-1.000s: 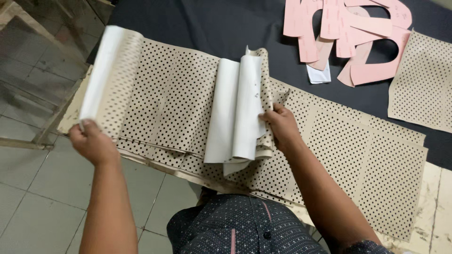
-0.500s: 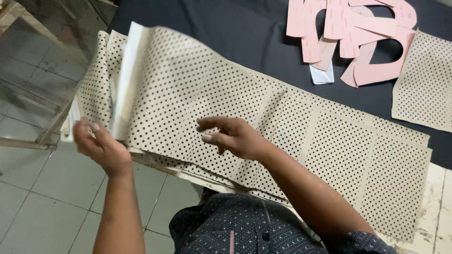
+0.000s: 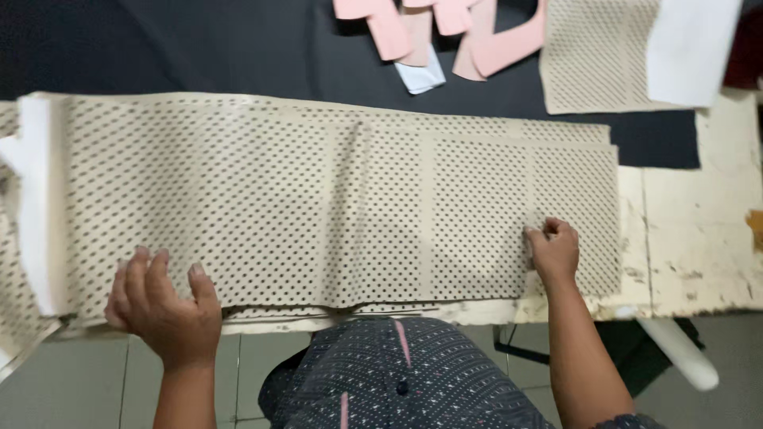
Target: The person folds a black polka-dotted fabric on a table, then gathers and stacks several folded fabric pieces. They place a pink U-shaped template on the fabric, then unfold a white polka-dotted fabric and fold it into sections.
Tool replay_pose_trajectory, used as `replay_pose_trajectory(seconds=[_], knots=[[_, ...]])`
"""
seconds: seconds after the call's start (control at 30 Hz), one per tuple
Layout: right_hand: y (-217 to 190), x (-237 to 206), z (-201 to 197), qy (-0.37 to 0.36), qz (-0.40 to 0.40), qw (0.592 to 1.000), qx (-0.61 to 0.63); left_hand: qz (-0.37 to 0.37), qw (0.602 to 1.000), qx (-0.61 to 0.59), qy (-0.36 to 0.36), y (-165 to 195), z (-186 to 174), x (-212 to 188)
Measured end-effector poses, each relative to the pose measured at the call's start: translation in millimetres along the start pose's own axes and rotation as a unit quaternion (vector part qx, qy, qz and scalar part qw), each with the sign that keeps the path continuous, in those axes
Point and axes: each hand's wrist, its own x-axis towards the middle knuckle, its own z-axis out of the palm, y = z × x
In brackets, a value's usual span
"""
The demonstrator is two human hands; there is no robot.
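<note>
Head view: dotted cloth now lies flat, not rolled.

Head view shows the dotted cloth (image 3: 318,206) spread out along the table (image 3: 699,238); a moment ago its middle was bunched up. Left hand (image 3: 163,306) presses its near left edge, fingers spread. Right hand (image 3: 554,250) curls tight, pinching the cloth near right. No boxes or bins show; pink pieces (image 3: 445,28) lie far.

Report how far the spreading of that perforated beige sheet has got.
Done: the perforated sheet lies mostly flat across the table. In hand: the left hand presses its near edge, and the right hand pinches the sheet near its right end. Left: the white-backed fold at the left end is not flattened.
</note>
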Motion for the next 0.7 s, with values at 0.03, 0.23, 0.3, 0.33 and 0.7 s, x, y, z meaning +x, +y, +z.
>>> replay_pose_trajectory(seconds=[0.03, 0.23, 0.3, 0.33, 0.7], knots=[[17, 8, -10, 0.032, 0.024, 0.999, -0.028, 0.030, 0.999, -0.029, -0.034, 18, 4, 0], [81, 28, -58, 0.097, 0.162, 0.982, 0.026, 0.079, 0.942, -0.218, -0.241, 123, 41, -10], [94, 32, -70, 0.127, 0.129, 0.983, 0.021, 0.079, 0.936, -0.212, -0.270, 141, 56, -15], [100, 34, -73, 0.139, 0.112, 0.984, 0.018, 0.083, 0.941, -0.184, -0.271, 146, 65, -16], [174, 88, -87, 0.137, 0.083, 0.982, 0.101, 0.087, 0.953, -0.047, -0.287, 157, 91, -33]])
